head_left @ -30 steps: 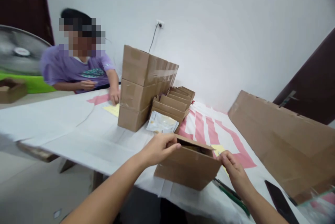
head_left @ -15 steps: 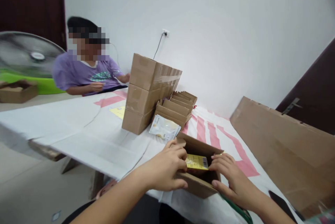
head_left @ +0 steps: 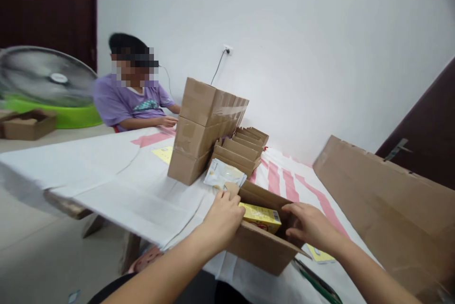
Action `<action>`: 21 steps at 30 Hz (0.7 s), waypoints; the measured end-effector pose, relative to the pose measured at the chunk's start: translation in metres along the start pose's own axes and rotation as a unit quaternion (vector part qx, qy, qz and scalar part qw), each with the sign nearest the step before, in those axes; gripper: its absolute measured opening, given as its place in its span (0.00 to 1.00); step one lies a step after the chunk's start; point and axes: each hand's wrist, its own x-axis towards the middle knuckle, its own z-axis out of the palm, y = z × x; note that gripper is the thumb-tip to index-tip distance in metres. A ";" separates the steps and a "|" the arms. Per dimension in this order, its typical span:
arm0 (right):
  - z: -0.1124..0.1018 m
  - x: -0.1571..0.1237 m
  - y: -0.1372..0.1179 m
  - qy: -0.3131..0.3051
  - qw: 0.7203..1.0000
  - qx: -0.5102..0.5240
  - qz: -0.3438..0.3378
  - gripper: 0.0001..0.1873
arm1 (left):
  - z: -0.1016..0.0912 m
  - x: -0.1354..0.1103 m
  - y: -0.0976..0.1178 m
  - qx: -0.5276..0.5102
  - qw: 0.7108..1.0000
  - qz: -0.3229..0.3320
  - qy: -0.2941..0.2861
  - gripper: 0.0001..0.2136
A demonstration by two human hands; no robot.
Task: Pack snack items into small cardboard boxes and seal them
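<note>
An open cardboard box (head_left: 261,252) stands at the near edge of the table, its long flaps raised. Inside it lies a yellow printed carton (head_left: 262,219) with a barcode on its end. My left hand (head_left: 224,216) grips the box's left end, fingers over the small end flap. At the right end, my right hand (head_left: 307,226) is at the opening with its thumb and fingers curved and apart; part of its contact with the box is hidden. White printed pouches (head_left: 223,174) lie just behind the box.
Sealed cardboard boxes (head_left: 192,129) are stacked behind, beside a row of open boxes (head_left: 236,150). Green-handled scissors (head_left: 316,281) and a yellow card (head_left: 322,254) lie at the right. A large cardboard sheet (head_left: 384,209) stands along the right side. Across the table sits a person (head_left: 131,105) near a fan (head_left: 50,76).
The near flap of the box now stands outward and more of the yellow carton shows. My left hand has shifted slightly left, and my right hand has lifted, uncovering the scissors and yellow card.
</note>
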 end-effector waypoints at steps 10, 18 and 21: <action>0.006 0.038 -0.011 -0.151 0.985 -0.071 -0.034 0.44 | 0.008 0.003 -0.001 -0.095 0.995 0.020 -0.016 0.06; 0.013 0.044 -0.019 -0.170 0.972 -0.159 -0.036 0.34 | 0.007 0.005 -0.001 -0.088 0.996 0.031 -0.012 0.06; 0.016 0.045 -0.024 -0.159 0.972 -0.169 -0.037 0.23 | 0.009 0.005 -0.002 -0.090 0.995 0.034 -0.008 0.05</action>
